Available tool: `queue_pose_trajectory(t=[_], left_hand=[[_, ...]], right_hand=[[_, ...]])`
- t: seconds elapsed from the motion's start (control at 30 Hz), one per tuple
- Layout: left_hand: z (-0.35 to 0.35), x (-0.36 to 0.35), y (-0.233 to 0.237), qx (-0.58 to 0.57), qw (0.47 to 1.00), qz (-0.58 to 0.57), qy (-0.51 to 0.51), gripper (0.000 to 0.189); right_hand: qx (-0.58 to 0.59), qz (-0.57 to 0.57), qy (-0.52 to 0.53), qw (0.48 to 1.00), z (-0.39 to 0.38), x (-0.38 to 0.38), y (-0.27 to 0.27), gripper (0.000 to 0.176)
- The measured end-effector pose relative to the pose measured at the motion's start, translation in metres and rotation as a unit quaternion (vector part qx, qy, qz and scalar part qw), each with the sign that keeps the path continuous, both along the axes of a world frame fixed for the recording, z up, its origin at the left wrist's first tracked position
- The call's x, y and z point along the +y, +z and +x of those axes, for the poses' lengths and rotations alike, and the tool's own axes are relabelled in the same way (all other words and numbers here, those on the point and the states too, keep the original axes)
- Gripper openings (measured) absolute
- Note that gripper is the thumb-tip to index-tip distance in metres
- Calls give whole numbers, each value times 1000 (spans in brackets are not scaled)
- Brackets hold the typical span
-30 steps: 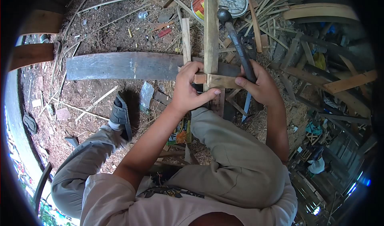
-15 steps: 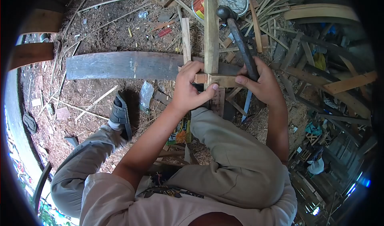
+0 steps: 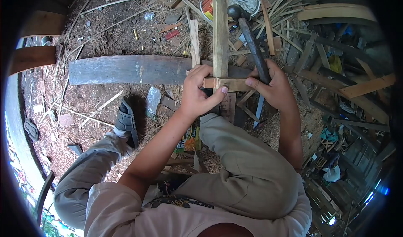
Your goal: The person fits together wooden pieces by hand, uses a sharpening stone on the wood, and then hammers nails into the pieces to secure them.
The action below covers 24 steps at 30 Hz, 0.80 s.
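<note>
A short wooden crosspiece meets the near end of a long upright wooden bar. My left hand grips the left part of this joint, thumb on the near side. My right hand holds a dark hammer by its handle, head pointing away from me, while its thumb presses the crosspiece's right end. Behind the joint, a curved grey board runs off to the left. The fingertips under the wood are hidden.
A round tin with nails stands at the far side, beside scattered wood strips. A saw blade lies just below my right hand. Wooden frames pile up at the right. My sandalled foot is at the left.
The upright bar has tilted or shifted very slightly to the left at its far end. Both hands keep their hold, and the hammer is nearly still.
</note>
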<state>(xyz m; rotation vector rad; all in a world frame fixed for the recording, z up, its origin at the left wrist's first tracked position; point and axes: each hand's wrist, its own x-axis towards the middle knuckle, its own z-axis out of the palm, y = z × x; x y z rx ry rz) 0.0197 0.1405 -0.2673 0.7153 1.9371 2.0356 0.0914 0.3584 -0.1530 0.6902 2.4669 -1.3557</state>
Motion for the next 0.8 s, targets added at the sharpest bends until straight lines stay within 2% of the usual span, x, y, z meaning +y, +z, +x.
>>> queue_pose_trajectory(t=[0.17,0.5,0.57,0.8], left_hand=[[1,0,0,2,1000,-6,-4,41],[5,2,6,-21,1000,-3,4,36],[6,2,6,-27,1000,1,6,34],[7,3,5,-37,999,6,11,30]], right_hand=[[4,-35,-14,999,2,0,-2,40],[-22,-3,-17,1000,1,-2,-3,40],[-5,-53,-46,997,1,-3,-5,35],[135,-63,-57,987,16,-15,-2,32]])
